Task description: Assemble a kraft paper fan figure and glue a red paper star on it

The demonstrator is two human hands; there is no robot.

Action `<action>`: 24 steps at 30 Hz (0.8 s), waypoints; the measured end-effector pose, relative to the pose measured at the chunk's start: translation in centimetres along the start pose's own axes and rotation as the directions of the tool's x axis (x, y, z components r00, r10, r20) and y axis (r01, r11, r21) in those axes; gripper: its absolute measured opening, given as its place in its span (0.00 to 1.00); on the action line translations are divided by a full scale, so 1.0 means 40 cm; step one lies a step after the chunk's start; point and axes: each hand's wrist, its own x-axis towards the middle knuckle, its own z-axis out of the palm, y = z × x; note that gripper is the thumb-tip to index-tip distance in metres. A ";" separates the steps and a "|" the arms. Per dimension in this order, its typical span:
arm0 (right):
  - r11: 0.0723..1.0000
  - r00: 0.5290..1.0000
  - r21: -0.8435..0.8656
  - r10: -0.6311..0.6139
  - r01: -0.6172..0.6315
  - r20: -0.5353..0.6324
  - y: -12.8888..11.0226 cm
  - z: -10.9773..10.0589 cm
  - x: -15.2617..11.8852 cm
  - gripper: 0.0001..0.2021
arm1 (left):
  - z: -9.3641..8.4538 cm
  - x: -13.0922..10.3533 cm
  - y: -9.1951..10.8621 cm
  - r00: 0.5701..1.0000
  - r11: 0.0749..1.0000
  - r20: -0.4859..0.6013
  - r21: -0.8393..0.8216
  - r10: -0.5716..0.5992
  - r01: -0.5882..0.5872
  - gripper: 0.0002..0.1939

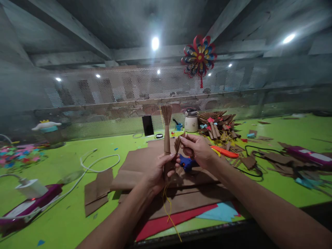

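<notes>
The brown paper tube (167, 138), its pleated top fanned like a brush, stands roughly upright above the brown sheets (137, 166), midway along the worktop's (272, 129) near edge. It looks light and dry, fairly stiff along its rolled shaft but easily crushed, so the lower shaft seems the safest hold. The left hand (163, 166) curls its fingers and thumb around that part; the right hand (197, 147) pinches a small pleated paper piece (177, 144), probably soft and quick to crease, beside the shaft. Fingers hide the tube's lower end, so where the yellow string (168, 207) below it attaches cannot be told. A blue tool (186, 164), perhaps a glue gun, is partly covered behind the hands.
</notes>
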 end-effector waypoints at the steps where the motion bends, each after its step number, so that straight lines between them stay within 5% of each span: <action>1: 1.000 1.000 -0.004 -0.003 0.003 -0.002 0.001 -0.001 0.001 0.12 | 0.000 0.000 0.001 1.000 1.000 -0.001 -0.002 0.001 -0.001 0.09; 24: 0.997 0.994 0.067 0.040 -0.033 -0.100 0.011 -0.002 0.008 0.14 | -0.011 0.005 -0.007 1.000 0.999 -0.011 0.043 -0.006 0.007 0.09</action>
